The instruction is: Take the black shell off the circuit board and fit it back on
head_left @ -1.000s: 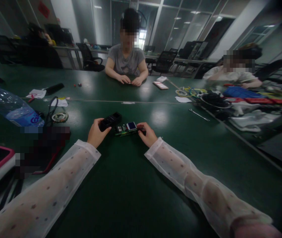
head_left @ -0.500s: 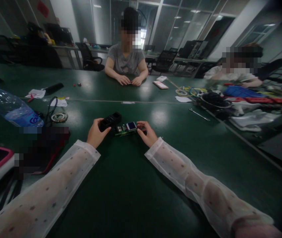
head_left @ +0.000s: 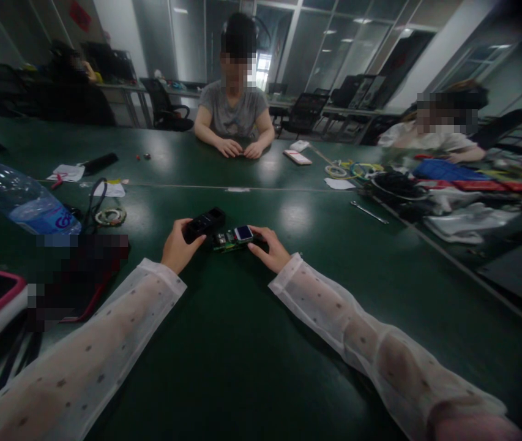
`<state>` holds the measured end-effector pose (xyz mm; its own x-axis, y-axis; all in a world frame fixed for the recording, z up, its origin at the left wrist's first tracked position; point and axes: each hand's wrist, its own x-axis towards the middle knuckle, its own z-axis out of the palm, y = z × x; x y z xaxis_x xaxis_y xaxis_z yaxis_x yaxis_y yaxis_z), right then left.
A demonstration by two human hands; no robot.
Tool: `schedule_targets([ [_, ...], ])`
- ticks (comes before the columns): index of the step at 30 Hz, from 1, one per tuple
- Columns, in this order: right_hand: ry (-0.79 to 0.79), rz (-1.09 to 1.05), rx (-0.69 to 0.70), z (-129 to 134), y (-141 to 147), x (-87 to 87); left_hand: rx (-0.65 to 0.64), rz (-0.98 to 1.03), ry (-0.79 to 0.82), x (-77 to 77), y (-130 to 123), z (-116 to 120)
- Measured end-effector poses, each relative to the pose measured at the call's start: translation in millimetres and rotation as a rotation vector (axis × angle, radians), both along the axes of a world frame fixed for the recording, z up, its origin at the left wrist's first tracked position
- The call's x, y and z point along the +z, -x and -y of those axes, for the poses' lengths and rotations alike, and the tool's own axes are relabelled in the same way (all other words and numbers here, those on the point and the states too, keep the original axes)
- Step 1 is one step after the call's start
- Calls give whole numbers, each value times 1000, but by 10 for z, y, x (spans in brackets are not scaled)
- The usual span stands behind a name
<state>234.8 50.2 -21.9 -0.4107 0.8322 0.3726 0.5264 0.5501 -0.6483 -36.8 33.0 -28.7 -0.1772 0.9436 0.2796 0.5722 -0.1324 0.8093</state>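
Holding a small black plastic case by its near end, the left hand has its thumb and fingers wrapped around it and tips the far end up off the dark green table. The right hand rests on the right end of a little green circuit board with a small blue-white screen, fingertips pressing lightly; I cannot tell if it is pinching the board or only touching it. The board lies flat on the table between the two hands, just beside the black case.

The board looks light, thin and stiff, and I think it is easy to break. The screen and tiny parts on top should not be squeezed, so the bare edges are the best place to hold it. The case looks light and hard, maybe a bit smooth, so holding it by its long sides seems safest. Its top looks open, but I cannot see anything inside it.

A clear plastic water bottle with a blue cap lies tilted at the far left, well apart from the hands; how much water is in it is hard to tell. Across the table another person's hands rest close together.
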Motion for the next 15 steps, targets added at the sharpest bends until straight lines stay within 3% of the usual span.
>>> schedule_targets([
  [15, 61, -37, 8, -27, -22, -39, -3, 1, -6, 0, 3, -6],
])
